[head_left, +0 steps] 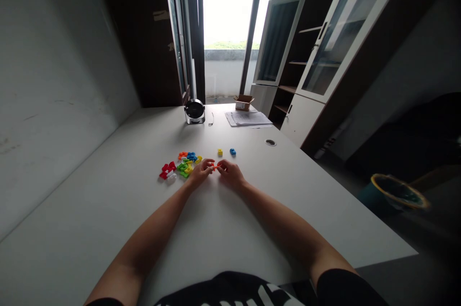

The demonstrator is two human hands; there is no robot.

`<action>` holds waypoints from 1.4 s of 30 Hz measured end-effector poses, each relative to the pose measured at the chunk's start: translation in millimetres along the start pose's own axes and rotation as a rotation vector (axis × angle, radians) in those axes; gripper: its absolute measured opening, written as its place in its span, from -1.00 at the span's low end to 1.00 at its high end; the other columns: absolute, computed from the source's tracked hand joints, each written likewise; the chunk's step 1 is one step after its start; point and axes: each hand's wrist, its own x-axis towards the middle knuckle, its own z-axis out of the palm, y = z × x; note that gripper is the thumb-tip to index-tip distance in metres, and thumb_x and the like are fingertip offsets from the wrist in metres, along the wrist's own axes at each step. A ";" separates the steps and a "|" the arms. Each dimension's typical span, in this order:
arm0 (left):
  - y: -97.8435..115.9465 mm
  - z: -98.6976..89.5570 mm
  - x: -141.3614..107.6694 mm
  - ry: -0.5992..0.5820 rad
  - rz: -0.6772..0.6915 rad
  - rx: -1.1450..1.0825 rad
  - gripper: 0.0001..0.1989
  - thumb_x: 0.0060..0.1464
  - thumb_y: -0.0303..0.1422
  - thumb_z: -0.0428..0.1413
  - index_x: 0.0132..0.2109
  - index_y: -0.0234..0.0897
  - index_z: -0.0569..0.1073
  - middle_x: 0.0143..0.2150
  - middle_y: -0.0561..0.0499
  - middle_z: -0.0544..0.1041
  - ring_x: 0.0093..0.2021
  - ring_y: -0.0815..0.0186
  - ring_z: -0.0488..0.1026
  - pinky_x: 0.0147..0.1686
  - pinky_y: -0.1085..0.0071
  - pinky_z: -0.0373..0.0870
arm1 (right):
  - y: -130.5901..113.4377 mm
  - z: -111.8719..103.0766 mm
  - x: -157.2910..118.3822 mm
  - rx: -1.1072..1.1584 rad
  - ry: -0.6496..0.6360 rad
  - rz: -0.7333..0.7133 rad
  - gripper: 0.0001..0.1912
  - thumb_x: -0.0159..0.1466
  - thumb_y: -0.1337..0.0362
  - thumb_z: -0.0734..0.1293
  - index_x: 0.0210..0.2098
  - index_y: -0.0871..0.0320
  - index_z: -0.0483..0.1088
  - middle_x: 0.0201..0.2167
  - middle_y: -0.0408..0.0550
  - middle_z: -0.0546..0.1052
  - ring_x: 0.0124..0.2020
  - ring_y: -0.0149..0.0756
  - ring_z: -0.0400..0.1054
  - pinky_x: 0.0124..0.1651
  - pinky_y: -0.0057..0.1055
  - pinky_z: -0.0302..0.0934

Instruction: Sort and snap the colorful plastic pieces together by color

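Observation:
Between my two hands is a small orange plastic piece [215,167], partly hidden by the fingers. My left hand [202,171] pinches its left side and my right hand [230,172] grips its right side, both just above the white table. Just left of my left hand lies a loose pile of small plastic pieces: red ones [167,169], a white one [171,177], green ones [182,167], yellow ones [188,169], blue ones [191,156] and orange ones [182,155]. Beyond my hands sit a single yellow piece [220,152] and a single blue piece [233,152], apart from each other.
On the white table [144,142] stand a round black device [195,110] and, farther right, an open cardboard box [244,102] behind papers [248,118]. A cable hole [270,142] lies near the right edge. A bin [396,193] stands on the floor at right.

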 end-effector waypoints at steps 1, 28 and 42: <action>0.2 0.4 0.3 -0.005 0.002 -0.009 -0.63 0.15 -0.28 0.16 0.08 -0.31 0.48 -0.24 -0.07 0.57 -0.28 0.29 0.51 -0.21 0.33 0.45 | 0.9 0.0 -0.1 -0.004 -0.002 0.001 -0.81 0.27 0.14 0.33 -0.21 0.07 0.51 -0.46 -0.15 0.55 -0.48 -0.35 0.33 -0.36 -0.43 0.18; 4.3 -1.6 1.7 -0.052 0.024 0.044 -0.64 0.26 -0.13 0.06 -0.06 -0.32 0.56 -0.20 -0.10 0.59 -0.30 0.27 0.50 -0.26 0.34 0.41 | -14.6 -3.5 -7.3 0.027 0.005 -0.180 -0.82 0.30 0.16 0.31 -0.17 0.09 0.45 -0.35 -0.07 0.55 -0.38 -0.32 0.38 -0.24 -0.39 0.30; 0.8 -1.8 -1.9 -0.020 0.032 -0.018 -0.61 0.12 -0.26 0.23 0.08 -0.27 0.52 -0.14 -0.07 0.58 -0.30 0.33 0.47 -0.33 0.44 0.38 | -8.7 -0.1 -4.7 0.029 -0.003 -0.226 -0.88 0.31 0.26 0.31 -0.17 0.10 0.44 -0.35 -0.12 0.55 -0.42 -0.36 0.38 -0.29 -0.42 0.30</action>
